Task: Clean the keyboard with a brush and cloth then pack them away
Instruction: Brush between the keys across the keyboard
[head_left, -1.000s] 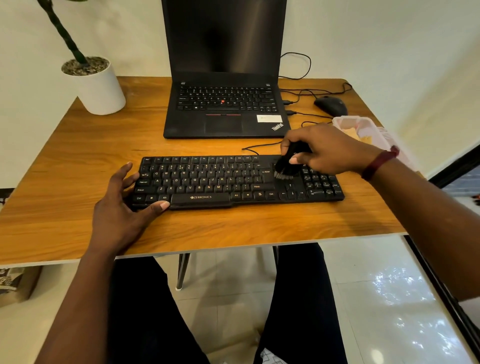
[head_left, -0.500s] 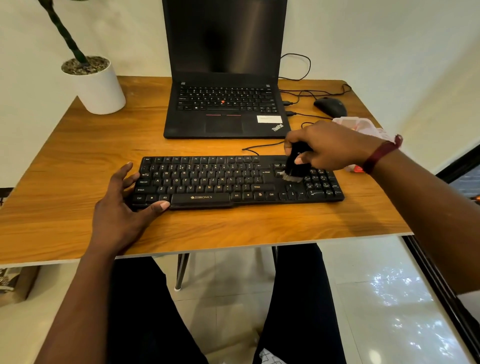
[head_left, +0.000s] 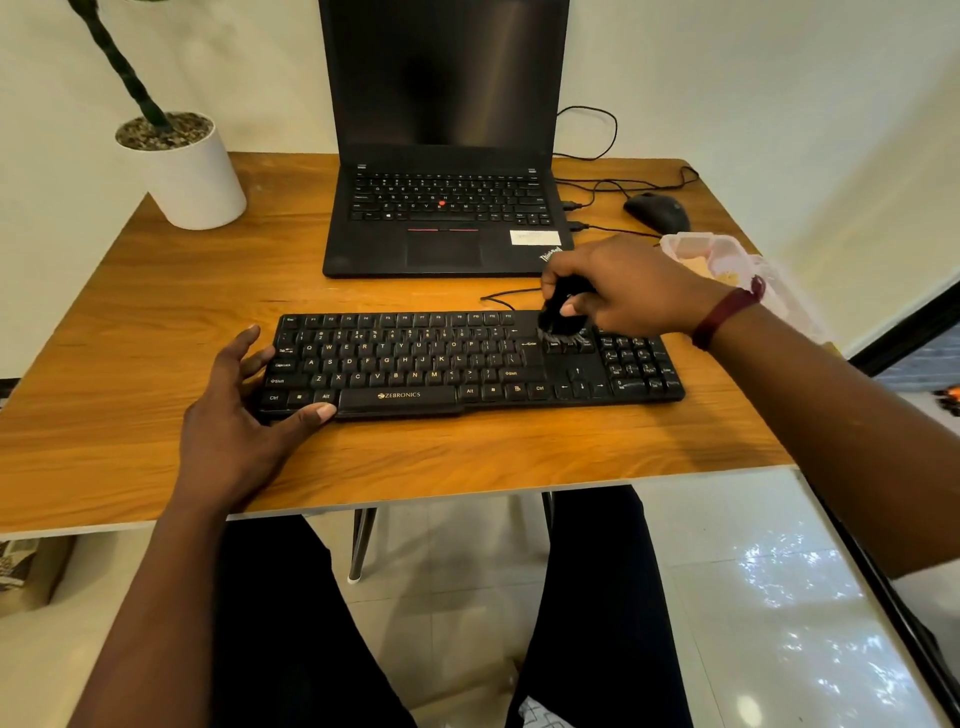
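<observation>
A black keyboard (head_left: 441, 364) lies across the middle of the wooden table (head_left: 130, 322). My right hand (head_left: 628, 286) grips a small black brush (head_left: 563, 317) with its bristles on the keys between the main block and the number pad, near the top row. My left hand (head_left: 239, 415) rests on the keyboard's left end, fingers spread and thumb along the front edge. A clear plastic container (head_left: 727, 260) with something yellowish inside sits at the right edge, partly hidden behind my right wrist.
An open black laptop (head_left: 441, 208) stands behind the keyboard. A black mouse (head_left: 657, 210) and cables lie at the back right. A white plant pot (head_left: 192, 171) stands at the back left. Beyond the near table edge are my legs and the tiled floor.
My right hand has drawn the brush up the keyboard from the lower keys toward the top row. My left hand has stayed in place.
</observation>
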